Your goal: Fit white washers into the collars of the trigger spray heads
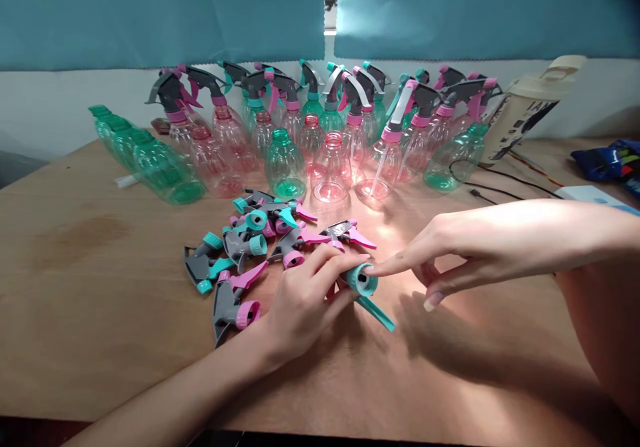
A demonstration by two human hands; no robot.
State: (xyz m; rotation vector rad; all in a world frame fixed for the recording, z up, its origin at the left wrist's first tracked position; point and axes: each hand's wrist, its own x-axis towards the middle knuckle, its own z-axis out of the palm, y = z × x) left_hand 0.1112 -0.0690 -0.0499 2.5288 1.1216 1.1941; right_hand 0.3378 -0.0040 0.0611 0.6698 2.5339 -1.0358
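two hands, one held spray head, five open green bottles, one tumbler.

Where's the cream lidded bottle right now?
The cream bottle stands back right in the head view, between the rightmost clear green plastic bottle and the blue packet.

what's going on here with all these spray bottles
A person's left hand holds a spray head, its teal collar opening turned toward the camera. The right hand grips nothing, its index fingertip at the collar's rim. More spray heads lie loose beside the left hand on the table. Behind stand green and pink bottles, some with spray heads on, others with open necks.
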